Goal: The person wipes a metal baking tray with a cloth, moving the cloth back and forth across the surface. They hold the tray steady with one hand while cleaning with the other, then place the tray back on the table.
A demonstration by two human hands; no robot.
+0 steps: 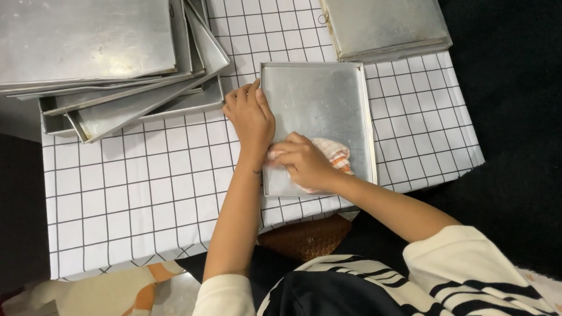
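A square metal baking tray lies on the white grid-patterned tablecloth in front of me. My left hand rests flat on the tray's left rim and holds it steady. Inside the tray, near its front left corner, my right hand presses down on a white and orange cloth. The cloth is partly hidden under my fingers.
A leaning stack of several metal trays fills the table's back left. Another pile of trays sits at the back right. A brown woven object is below the table's front edge. Dark floor lies to the right.
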